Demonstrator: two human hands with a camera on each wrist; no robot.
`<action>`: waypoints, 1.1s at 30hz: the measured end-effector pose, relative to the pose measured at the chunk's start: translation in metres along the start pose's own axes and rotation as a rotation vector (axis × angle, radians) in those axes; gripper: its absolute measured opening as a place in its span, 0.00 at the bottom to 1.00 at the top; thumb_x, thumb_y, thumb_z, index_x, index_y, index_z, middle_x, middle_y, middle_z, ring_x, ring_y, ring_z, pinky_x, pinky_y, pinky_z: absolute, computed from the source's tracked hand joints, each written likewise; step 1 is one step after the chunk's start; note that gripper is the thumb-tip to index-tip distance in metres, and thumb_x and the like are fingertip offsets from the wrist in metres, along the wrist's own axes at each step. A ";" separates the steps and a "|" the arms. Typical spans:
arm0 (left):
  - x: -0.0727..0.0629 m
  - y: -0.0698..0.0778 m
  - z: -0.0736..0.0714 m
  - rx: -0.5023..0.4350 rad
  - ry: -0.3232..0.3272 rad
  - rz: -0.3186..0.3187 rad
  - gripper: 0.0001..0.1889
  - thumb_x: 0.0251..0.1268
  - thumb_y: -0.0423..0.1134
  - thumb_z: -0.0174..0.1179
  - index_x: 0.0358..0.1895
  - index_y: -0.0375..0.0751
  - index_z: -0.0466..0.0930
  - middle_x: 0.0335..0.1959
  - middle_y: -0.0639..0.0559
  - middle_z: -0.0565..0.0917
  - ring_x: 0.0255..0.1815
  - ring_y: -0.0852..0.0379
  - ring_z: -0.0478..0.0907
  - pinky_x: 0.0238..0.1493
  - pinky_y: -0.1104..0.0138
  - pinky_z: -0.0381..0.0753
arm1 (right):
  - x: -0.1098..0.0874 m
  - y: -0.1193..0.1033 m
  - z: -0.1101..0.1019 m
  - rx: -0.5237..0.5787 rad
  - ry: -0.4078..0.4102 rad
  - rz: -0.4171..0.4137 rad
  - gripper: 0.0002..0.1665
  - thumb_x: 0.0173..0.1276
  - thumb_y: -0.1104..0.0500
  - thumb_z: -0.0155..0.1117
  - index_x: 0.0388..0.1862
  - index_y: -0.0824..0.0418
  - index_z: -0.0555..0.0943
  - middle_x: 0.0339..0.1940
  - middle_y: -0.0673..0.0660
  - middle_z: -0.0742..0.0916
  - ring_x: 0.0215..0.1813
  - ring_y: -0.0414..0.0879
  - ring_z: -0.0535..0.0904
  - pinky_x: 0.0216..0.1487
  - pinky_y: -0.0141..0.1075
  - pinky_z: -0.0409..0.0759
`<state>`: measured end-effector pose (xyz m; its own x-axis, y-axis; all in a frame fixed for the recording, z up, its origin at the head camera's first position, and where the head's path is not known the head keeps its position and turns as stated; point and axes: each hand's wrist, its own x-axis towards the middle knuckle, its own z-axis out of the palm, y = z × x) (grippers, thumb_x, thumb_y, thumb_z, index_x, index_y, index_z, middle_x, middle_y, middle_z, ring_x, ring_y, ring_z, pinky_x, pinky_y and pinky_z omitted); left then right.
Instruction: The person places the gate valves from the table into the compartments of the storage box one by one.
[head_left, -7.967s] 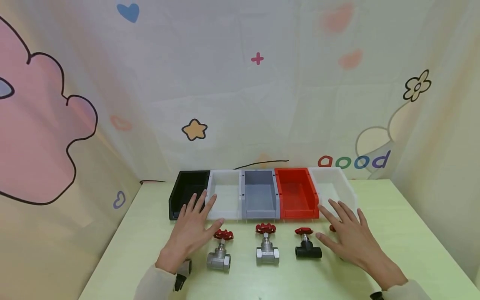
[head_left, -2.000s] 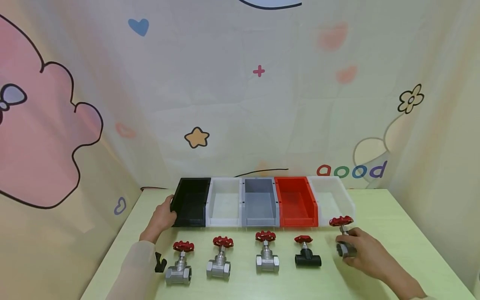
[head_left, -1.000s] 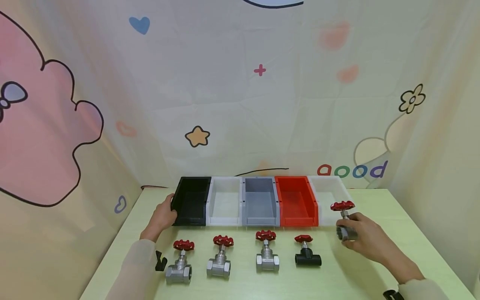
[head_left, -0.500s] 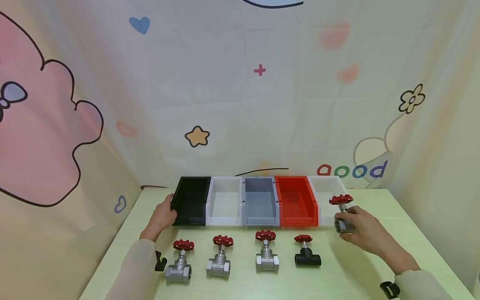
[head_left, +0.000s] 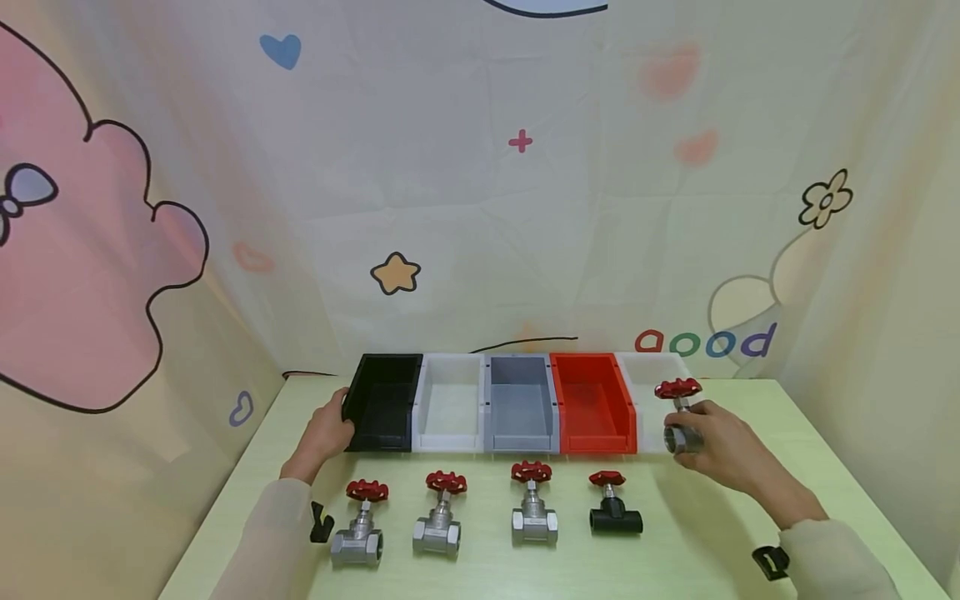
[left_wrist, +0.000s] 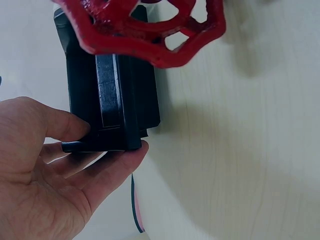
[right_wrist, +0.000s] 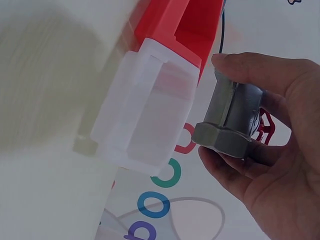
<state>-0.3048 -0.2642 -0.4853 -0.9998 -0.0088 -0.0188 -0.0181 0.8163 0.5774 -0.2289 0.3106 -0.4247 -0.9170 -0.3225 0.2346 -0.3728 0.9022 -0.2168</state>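
Observation:
My left hand grips the left wall of the black bin; in the left wrist view the thumb lies inside the wall and the fingers outside. My right hand holds a metal gate valve by its body, with the red handwheel upward. It is raised at the front of the right-hand white bin, partly covering it in the head view. The right wrist view has the valve's hex end near that bin's translucent wall, thumb and fingers on opposite sides.
Between the black and right-hand white bins stand another white bin, a grey bin and a red bin. In front are metal valves and a black-bodied valve. A printed curtain hangs behind.
Both hands were spread over the table at first. The left has since taken hold of the black bin; the right has lifted the rightmost valve and carried it up and slightly left to the white bin.

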 end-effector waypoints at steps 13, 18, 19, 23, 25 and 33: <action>-0.001 0.000 0.000 -0.002 0.005 0.000 0.34 0.66 0.29 0.44 0.76 0.29 0.47 0.57 0.23 0.76 0.32 0.47 0.77 0.30 0.61 0.72 | 0.018 0.003 -0.010 0.006 -0.016 0.015 0.27 0.49 0.59 0.78 0.51 0.61 0.84 0.46 0.67 0.82 0.45 0.59 0.78 0.45 0.57 0.82; -0.001 -0.001 0.000 -0.006 0.002 0.003 0.34 0.66 0.29 0.44 0.76 0.29 0.48 0.56 0.23 0.77 0.30 0.48 0.76 0.29 0.62 0.72 | 0.022 0.003 -0.010 0.010 -0.023 0.026 0.27 0.49 0.59 0.78 0.51 0.61 0.84 0.45 0.66 0.82 0.44 0.58 0.78 0.44 0.57 0.82; -0.001 -0.001 0.001 -0.006 0.003 0.003 0.34 0.66 0.29 0.44 0.76 0.29 0.48 0.56 0.23 0.77 0.31 0.48 0.76 0.29 0.62 0.72 | 0.023 0.003 -0.010 0.010 -0.024 0.028 0.27 0.49 0.59 0.78 0.51 0.61 0.84 0.44 0.66 0.82 0.43 0.58 0.78 0.45 0.57 0.82; 0.001 -0.002 0.002 0.000 0.008 -0.002 0.34 0.66 0.29 0.44 0.76 0.30 0.48 0.56 0.23 0.77 0.31 0.48 0.76 0.29 0.62 0.72 | 0.027 0.004 -0.008 0.017 -0.023 0.033 0.27 0.49 0.59 0.78 0.51 0.61 0.84 0.44 0.67 0.82 0.43 0.59 0.78 0.45 0.58 0.81; 0.000 -0.002 0.002 0.003 0.013 -0.002 0.34 0.66 0.29 0.44 0.76 0.30 0.48 0.56 0.24 0.77 0.32 0.47 0.76 0.30 0.61 0.72 | 0.029 0.005 -0.007 0.017 -0.017 0.032 0.27 0.50 0.59 0.77 0.51 0.61 0.84 0.44 0.66 0.82 0.43 0.59 0.78 0.45 0.58 0.81; -0.001 -0.001 0.000 -0.001 0.012 -0.001 0.34 0.66 0.29 0.44 0.76 0.30 0.48 0.59 0.23 0.76 0.34 0.46 0.76 0.32 0.61 0.73 | 0.036 0.012 0.000 0.013 -0.029 0.061 0.27 0.50 0.59 0.77 0.51 0.62 0.84 0.45 0.68 0.82 0.44 0.60 0.78 0.46 0.59 0.79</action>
<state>-0.3039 -0.2646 -0.4861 -0.9998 -0.0170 -0.0098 -0.0196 0.8155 0.5785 -0.2666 0.3092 -0.4189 -0.9419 -0.2750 0.1928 -0.3172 0.9169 -0.2420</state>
